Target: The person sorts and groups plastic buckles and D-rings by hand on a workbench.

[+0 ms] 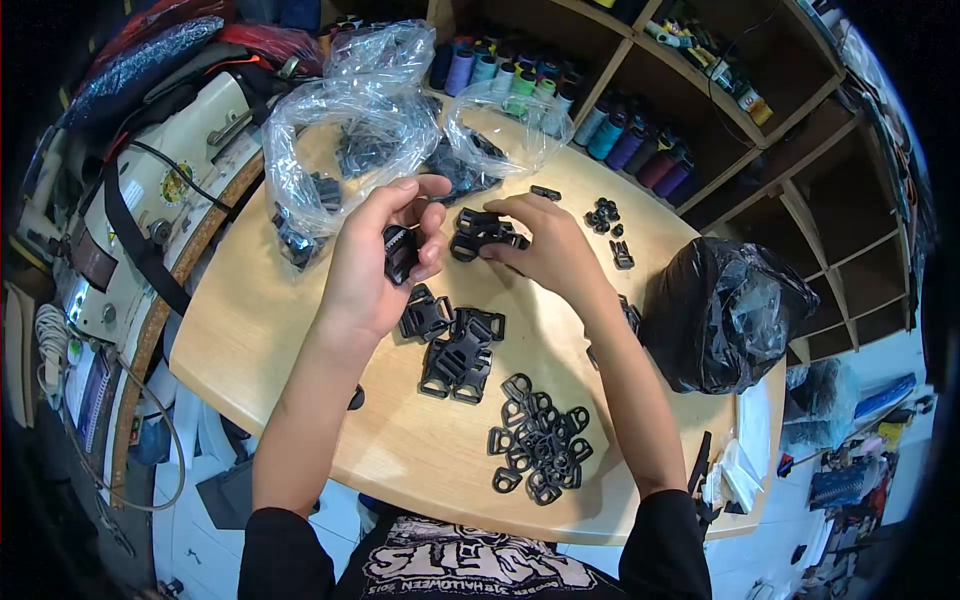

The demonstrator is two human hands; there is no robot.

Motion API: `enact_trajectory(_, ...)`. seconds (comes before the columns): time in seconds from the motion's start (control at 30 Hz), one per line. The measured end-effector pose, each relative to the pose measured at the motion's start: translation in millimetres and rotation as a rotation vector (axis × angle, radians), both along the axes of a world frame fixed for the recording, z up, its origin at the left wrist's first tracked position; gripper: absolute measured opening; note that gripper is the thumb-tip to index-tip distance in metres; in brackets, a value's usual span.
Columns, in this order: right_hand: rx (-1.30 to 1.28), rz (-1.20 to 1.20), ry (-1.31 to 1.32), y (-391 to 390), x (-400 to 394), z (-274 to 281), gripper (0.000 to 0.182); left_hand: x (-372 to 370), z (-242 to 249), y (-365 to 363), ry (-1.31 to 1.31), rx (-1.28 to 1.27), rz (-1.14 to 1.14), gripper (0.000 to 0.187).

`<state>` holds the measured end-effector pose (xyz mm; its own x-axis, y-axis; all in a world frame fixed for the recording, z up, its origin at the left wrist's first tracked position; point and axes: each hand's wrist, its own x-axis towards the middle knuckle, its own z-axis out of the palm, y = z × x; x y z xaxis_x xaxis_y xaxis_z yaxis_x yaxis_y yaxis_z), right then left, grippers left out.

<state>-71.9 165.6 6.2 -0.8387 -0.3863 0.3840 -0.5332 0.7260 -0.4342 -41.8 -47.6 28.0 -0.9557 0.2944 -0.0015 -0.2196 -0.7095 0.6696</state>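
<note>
My left hand [385, 240], palm turned up with its fingers curled, holds a black plastic buckle piece [401, 254] with a ridged edge. To its right, my right hand [550, 250] has thumb and fingers around black plastic buckles [481, 232] on the table; its grip is partly hidden. Just below lie more side-release buckles [460, 355] in a cluster, with another buckle [427, 313] close to my left wrist. Nearer my body is a heap of small black plastic loops [540, 445].
Open clear plastic bags [350, 150] of black parts stand at the table's back. A full black plastic bag [725, 315] sits on the right. Small black pieces [603, 215] lie beyond my right hand. Thread spools [635, 145] line the shelf behind; a sewing machine [170, 190] is at left.
</note>
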Motion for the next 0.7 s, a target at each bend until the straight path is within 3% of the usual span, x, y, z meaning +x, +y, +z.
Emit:
enact_trajectory(0.33,0.161,-0.065,0.130,-15,-2,-24,0.043,0,0,0,-0.011,0.002,-0.001,0.032)
enact_trajectory(0.47,0.122,-0.064,0.066,-9,0,-20,0.040,-2,-1,-2,0.014,0.018,-0.019,0.032)
enact_trajectory(0.7,-0.429,-0.178,0.132,-13,18,24,0.012,-3,-5,-1,0.010,-0.008,-0.004,0.034)
